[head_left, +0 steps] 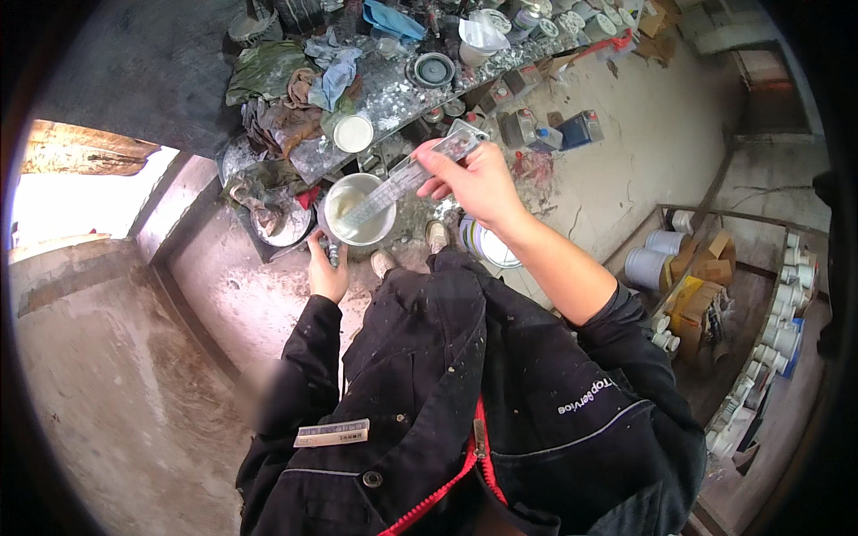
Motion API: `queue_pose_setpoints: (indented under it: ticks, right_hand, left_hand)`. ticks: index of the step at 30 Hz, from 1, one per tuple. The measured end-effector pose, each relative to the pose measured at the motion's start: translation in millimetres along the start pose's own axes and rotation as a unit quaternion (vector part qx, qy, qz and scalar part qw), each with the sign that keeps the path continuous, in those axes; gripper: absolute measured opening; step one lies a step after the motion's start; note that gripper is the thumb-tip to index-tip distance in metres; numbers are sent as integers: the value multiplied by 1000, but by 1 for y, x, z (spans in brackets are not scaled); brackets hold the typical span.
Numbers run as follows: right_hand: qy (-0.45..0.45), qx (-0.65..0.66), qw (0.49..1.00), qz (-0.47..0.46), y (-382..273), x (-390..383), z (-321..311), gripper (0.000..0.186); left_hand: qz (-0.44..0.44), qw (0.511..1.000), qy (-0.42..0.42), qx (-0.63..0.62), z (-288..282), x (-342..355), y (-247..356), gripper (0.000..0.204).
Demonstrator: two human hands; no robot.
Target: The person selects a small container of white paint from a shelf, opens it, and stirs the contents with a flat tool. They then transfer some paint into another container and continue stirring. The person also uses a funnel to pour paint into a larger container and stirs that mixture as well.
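My right hand (474, 183) grips the upper end of a flat, paint-smeared ruler-like stick (402, 179). Its lower end dips into a round white cup (359, 210) that holds pale yellowish liquid. My left hand (327, 268) is just below the cup, closed around its small grey handle or base; the exact grip is partly hidden. Both sleeves are black, and the right one is pushed up to the elbow.
A cluttered, paint-spattered workbench (393, 94) stands ahead with rags (277, 80), a white lid (353, 134), small cans and jars. A tin (487, 246) sits on the floor by my shoes. Shelves with white containers (778, 330) and boxes are at the right.
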State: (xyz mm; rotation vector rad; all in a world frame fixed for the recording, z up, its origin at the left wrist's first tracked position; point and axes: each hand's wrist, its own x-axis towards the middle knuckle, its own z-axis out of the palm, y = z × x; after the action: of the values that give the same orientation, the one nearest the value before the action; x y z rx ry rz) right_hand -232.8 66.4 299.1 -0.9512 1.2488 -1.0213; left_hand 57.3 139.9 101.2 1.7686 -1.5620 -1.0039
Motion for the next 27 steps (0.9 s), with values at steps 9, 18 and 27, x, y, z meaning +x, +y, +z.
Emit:
queue_pose_setpoints:
  ticks: [9, 18, 27]
  right_hand:
    - [132, 249, 954, 105, 11, -21, -27, 26]
    - [136, 299, 939, 98, 8, -39, -40, 30]
    - [136, 301, 941, 80, 7, -41, -46, 27]
  left_hand:
    - [-4, 997, -7, -73, 3, 3, -1, 52]
    - [14, 997, -7, -74, 10, 4, 4, 62]
    - [36, 997, -11, -68, 16, 4, 1, 64]
